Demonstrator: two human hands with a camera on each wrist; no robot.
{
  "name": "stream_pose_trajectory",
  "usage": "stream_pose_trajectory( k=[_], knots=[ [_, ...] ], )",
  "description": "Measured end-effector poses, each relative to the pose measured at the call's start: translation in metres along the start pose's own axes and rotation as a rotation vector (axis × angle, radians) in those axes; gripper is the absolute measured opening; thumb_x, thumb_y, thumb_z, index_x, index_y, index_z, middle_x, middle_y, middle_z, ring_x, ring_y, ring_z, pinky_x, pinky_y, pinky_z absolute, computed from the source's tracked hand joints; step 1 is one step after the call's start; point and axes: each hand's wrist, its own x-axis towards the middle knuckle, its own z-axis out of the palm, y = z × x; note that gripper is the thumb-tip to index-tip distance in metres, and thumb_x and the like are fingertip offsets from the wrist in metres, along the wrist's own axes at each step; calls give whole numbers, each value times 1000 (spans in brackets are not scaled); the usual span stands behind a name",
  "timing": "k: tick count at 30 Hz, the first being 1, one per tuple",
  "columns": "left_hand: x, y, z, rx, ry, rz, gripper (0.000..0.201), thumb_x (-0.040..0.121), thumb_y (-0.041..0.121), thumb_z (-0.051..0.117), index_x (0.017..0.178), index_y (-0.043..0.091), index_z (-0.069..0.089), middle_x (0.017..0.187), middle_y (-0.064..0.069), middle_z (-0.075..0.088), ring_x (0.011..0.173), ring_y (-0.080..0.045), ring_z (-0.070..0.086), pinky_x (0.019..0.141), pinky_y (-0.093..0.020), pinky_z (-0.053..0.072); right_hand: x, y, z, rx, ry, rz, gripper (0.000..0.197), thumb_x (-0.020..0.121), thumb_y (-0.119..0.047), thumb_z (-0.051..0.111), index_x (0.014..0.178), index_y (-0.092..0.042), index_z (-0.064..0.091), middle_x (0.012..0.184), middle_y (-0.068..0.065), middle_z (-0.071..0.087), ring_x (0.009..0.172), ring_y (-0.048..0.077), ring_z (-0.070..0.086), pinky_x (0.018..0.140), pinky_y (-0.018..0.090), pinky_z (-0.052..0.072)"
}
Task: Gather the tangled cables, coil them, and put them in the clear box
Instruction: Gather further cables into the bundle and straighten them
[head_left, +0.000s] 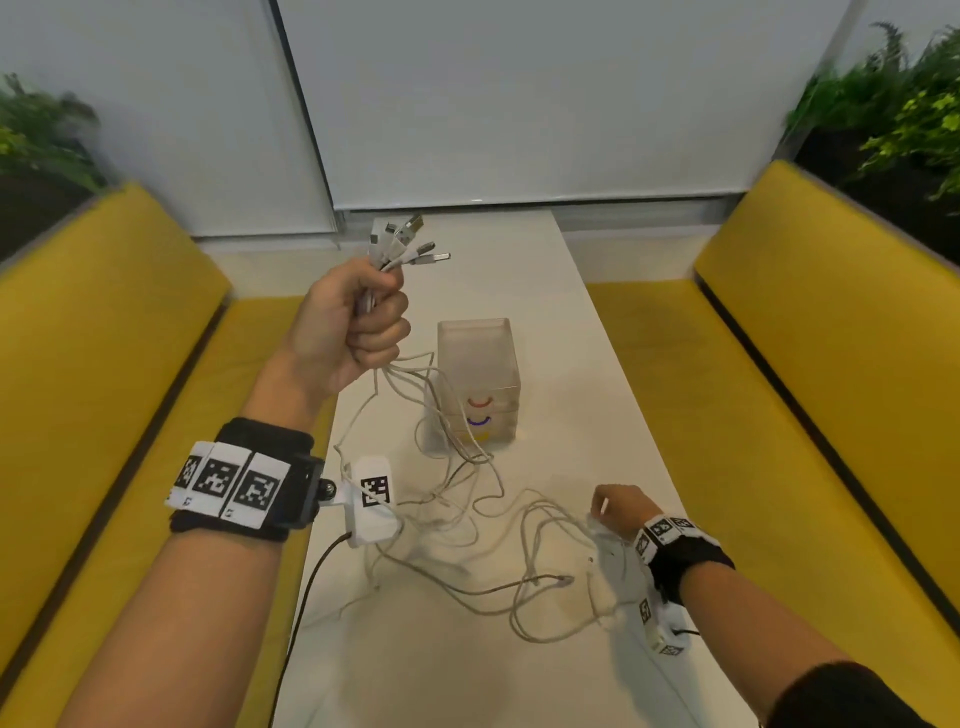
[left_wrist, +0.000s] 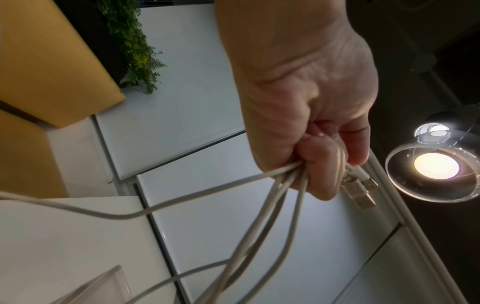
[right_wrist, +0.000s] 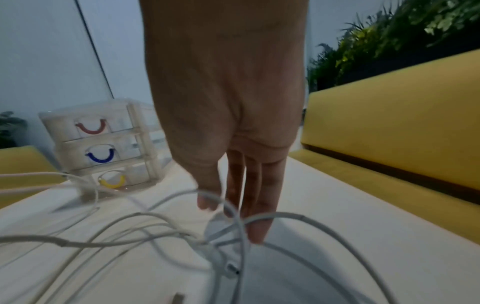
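Cables: thin white charging cables (head_left: 467, 499), a loose tangle spread over the lower middle of the head view, on the long white table (head_left: 597, 395). Several strands rise from the tangle to the upper left of centre.
Plug ends: a cluster of white plugs with metal tips (head_left: 408, 241) fans out above the left fist; in the left wrist view they poke out past the fingertips at centre right (left_wrist: 359, 190).
Left hand: left hand (head_left: 353, 322) raised off the table, left of frame centre, forearm running up from the lower left. Clenched into a fist round the cable bundle; strands leave the bottom of the fist and trail down toward the lower edge of the left wrist view.
Right hand: right hand (head_left: 621, 509) low at lower right of the head view, at the right edge of the tangle. In the right wrist view the fingers (right_wrist: 255, 226) point down, long and mostly straight, with cable loops crossing in front of the tips. The frame is blurred there; whether the fingers pinch a strand cannot be told.
Box: clear plastic three-drawer box with red, blue and yellow curved handles (head_left: 480, 384) stands upright at centre frame, beyond the tangle. Some hanging strands pass just in front of its left side.
Surroundings: yellow upholstered benches (head_left: 831, 364) run along both sides of the table.
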Motion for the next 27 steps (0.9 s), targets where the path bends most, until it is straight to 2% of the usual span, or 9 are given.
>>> stream_pose_trajectory(
  k=[2,6,9,11,18,20,22,24,27],
  knots=[
    [2,-2,-3,2,13,-10,38,72,25,67,64,21,30,48,4,13,38,-10,11,36,-13,13,-1,-3,0,26,-37,4,8,91,-16,58,85,-22,59,104,4,67,99,22,64,77,24,48],
    [6,-5,-5,31,77,-27,28,82,18,45,69,19,21,48,3,11,38,-11,9,37,-12,11,-3,-9,-1,93,-116,62,7,86,-8,69,89,-14,66,93,4,63,90,25,65,79,33,58],
    [8,-8,-4,39,90,-29,24,87,15,36,67,21,23,48,3,11,39,-11,7,37,-12,10,2,-6,-3,151,-197,113,18,84,10,61,95,-1,71,98,24,71,75,37,69,70,47,62],
    [8,-10,-3,39,99,-27,25,88,15,34,65,22,26,49,3,10,40,-11,7,36,-12,10,2,-5,-7,172,-263,141,28,77,20,58,96,3,71,97,32,70,77,46,71,67,54,61],
    [11,-15,-2,28,115,-20,22,87,13,36,69,21,25,49,2,10,40,-11,6,37,-12,10,-4,0,-6,107,-364,107,34,72,-1,77,102,-8,64,87,21,76,71,37,73,71,49,62],
    [11,-16,0,31,126,-15,20,86,13,37,68,20,29,50,2,10,40,-11,6,37,-13,10,-3,-3,-4,74,-369,98,30,72,-10,80,97,-13,64,89,13,77,66,26,70,67,38,61],
    [10,-16,2,33,132,-12,21,83,13,42,70,21,28,50,2,11,40,-11,7,38,-13,8,-3,-10,-3,32,-361,106,25,77,-18,81,98,-17,67,87,-1,70,64,11,58,58,23,50],
    [9,-17,2,38,140,-8,24,82,14,44,71,21,24,50,2,11,40,-11,7,38,-13,8,-1,-13,2,4,-324,109,29,79,-28,79,105,-16,72,92,-2,68,71,10,57,62,21,45],
    [8,-18,3,39,160,-7,25,80,14,47,69,20,25,50,2,12,40,-11,7,38,-13,9,0,-15,18,-33,-230,139,36,79,-37,77,105,-12,74,106,4,72,91,18,64,73,25,49]
  ],
)
